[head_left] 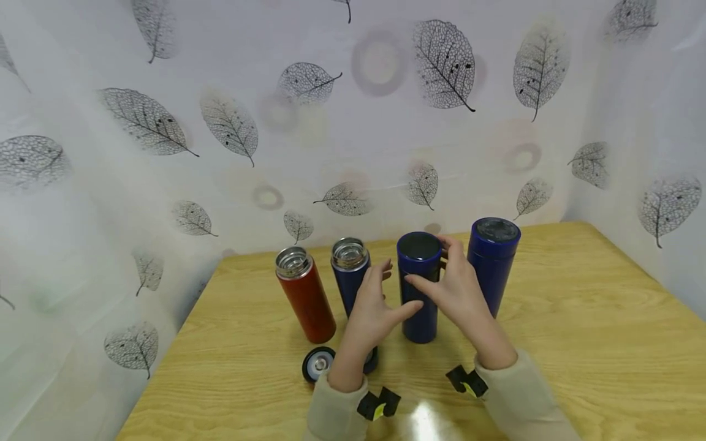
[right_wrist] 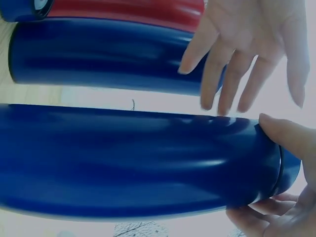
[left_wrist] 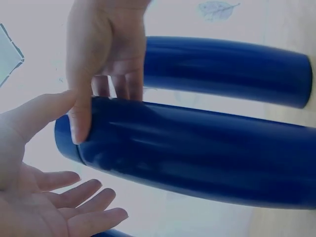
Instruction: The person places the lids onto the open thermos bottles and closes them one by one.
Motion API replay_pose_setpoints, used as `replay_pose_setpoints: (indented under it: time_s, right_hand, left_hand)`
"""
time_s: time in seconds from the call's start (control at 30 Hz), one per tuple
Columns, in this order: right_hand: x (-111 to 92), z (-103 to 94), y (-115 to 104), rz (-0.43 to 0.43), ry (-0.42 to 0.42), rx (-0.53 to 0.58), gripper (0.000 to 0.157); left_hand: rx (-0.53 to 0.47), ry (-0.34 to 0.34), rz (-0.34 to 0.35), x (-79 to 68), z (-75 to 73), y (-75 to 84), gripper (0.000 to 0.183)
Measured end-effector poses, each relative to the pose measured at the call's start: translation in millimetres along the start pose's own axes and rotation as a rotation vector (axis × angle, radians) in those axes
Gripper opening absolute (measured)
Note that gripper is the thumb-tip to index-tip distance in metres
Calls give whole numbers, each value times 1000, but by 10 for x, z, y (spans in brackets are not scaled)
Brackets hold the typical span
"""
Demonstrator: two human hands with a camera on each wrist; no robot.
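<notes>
A blue thermos [head_left: 420, 321] with its dark-topped lid on stands upright between the two hands. My right hand [head_left: 462, 288] grips it near the top, thumb across the front and fingers around the far side; the right wrist view shows that thumb [right_wrist: 284, 134] by the lid seam. To its left, my left hand [head_left: 371, 312] is spread, palm toward the thermos, holding nothing. In the left wrist view its fingers [left_wrist: 81, 197] are loosely extended beside the lid end. Behind the left hand stands an uncapped blue thermos [head_left: 346, 282], partly hidden.
An uncapped red thermos [head_left: 310, 303] stands at the left. Beyond the right hand is another lidded blue thermos [head_left: 493, 263]. A lid [head_left: 318, 362] lies upturned near the left forearm, with a second dark lid [head_left: 372, 361] partly hidden by it. A leaf-patterned curtain [head_left: 353, 147] borders the wooden table [head_left: 595, 343].
</notes>
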State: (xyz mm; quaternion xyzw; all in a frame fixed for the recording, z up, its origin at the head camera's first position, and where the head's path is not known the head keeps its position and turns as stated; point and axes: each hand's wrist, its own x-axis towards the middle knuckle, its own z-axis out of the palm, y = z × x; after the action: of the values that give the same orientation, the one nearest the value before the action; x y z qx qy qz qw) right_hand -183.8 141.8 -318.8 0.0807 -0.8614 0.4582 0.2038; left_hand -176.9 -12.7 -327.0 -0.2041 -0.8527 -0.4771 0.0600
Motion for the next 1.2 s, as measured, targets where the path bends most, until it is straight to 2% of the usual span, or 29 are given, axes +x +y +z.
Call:
replay_pose_setpoints:
  time_s: [0.13, 0.33, 0.53, 0.67, 0.8, 1.03, 1.1, 1.2]
  right_hand:
    - [61, 34, 44, 39, -8, 36, 78]
    - [110, 48, 100, 20, -5, 73, 76]
    - [126, 63, 127, -25, -10, 115, 75]
    - [121, 53, 101, -22, -4, 72, 77]
    - [67, -20, 29, -12, 36, 7, 78]
    - [-63, -185, -118, -107, 134, 24, 70]
    - [-90, -215, -158, -128, 137, 38, 67]
    - [-132, -243, -210, -160, 128, 68, 63]
  left_hand:
    - [-7, 6, -7, -6, -28, 5, 76]
    - [-22, -9, -15, -10, -23, 15, 75]
    - [-13, -2, 15, -7, -33, 6, 72]
    - [-8, 34, 60, -21, -58, 14, 68]
    - [-25, 138, 144, -41, -81, 30, 57]
    - [-79, 447, 383, -77, -164, 18, 43]
    - [-91, 512, 413, -86, -204, 8, 43]
    - [-82, 569, 427, -103, -260, -12, 44]
